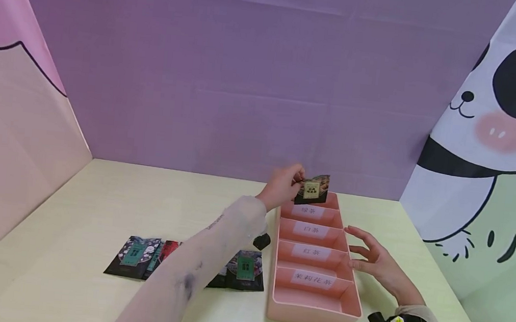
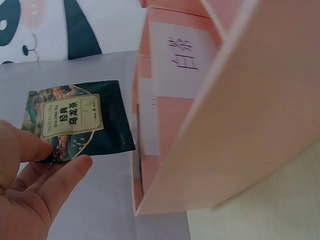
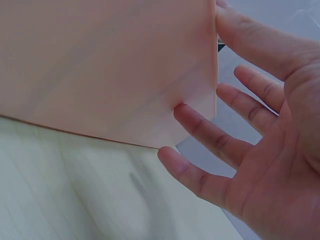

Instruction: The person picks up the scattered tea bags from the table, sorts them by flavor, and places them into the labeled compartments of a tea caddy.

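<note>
My left hand (image 1: 280, 187) pinches an oolong tea packet (image 1: 311, 191) by its edge and holds it upright over the far end of a pink divided box (image 1: 309, 316). In the left wrist view the dark green packet (image 2: 112, 120) shows a pale yellow label, with thumb and fingers at its bottom corner. White handwritten labels mark the box's dividers; the packet partly hides the farthest compartment. On the box's right side, my right hand (image 1: 379, 269) spreads its fingers along the outer wall. The right wrist view shows fingertips (image 3: 182, 111) against that wall, the thumb at the rim.
Several tea packets lie on the table left of the box, among them a dark flowered one (image 1: 132, 257), a red one (image 1: 169, 249) and a dark one with a green label (image 1: 246, 270). My left sleeve (image 1: 203, 258) hides part of the row. A purple backdrop (image 1: 244, 103) stands behind.
</note>
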{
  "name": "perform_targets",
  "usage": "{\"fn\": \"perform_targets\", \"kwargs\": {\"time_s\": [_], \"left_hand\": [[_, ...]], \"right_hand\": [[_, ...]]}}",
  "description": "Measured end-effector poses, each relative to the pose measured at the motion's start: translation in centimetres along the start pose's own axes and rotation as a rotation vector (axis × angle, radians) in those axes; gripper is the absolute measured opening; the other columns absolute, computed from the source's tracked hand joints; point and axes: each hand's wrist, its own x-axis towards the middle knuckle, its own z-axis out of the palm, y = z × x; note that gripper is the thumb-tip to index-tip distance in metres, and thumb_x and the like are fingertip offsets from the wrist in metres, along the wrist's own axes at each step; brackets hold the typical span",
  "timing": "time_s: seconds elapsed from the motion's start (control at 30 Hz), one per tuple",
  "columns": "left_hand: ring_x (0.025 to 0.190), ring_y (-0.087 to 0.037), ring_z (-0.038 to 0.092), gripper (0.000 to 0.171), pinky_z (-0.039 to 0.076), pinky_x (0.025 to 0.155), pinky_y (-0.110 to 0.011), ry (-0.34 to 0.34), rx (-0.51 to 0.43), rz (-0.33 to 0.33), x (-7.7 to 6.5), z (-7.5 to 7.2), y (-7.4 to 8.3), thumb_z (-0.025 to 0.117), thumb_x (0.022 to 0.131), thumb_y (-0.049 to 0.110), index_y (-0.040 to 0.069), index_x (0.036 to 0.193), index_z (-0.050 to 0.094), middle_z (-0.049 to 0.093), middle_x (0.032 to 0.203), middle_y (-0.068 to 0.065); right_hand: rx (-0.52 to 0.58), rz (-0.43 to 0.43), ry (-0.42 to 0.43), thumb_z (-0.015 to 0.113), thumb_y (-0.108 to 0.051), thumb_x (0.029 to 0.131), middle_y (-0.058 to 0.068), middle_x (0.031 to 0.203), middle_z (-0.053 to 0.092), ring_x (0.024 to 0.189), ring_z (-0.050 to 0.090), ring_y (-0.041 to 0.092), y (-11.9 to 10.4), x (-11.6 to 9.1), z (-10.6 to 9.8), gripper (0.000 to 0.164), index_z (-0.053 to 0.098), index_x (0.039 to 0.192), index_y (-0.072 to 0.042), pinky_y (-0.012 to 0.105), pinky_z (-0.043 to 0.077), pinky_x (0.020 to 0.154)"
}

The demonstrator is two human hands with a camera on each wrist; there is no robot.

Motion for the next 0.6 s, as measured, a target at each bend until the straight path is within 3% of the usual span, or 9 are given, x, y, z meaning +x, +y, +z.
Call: {"fn": "perform_targets", "kwargs": {"time_s": [0.33, 0.6], "left_hand": [[0.1, -0.026, 0.059, 0.016, 0.049, 0.088, -0.036, 0.076, 0.221, 0.128, 0.9, 1.8, 0.2, 0.053, 0.097, -0.005, 0.001, 0.109, 0.062, 0.064, 0.105, -0.012], [0.101, -0.024, 0.057, 0.014, 0.049, 0.086, -0.034, 0.017, 0.245, 0.098, 0.8, 2.6, 0.6, 0.051, 0.1, -0.001, 0.005, 0.108, 0.06, 0.06, 0.108, -0.011]], "right_hand": [[0.01, -0.02, -0.007, 0.062, 0.003, 0.094, -0.016, 0.144, 0.039, 0.117, 0.057, 0.006, -0.1, -0.1, -0.1, 0.069, 0.027, 0.154, -0.004, 0.029, 0.052, 0.089], [0.0, -0.017, 0.0, 0.062, 0.003, 0.094, -0.017, 0.145, 0.038, 0.118, 0.057, 0.007, -0.3, -0.1, -0.1, 0.069, 0.028, 0.154, -0.004, 0.029, 0.052, 0.09]]}}
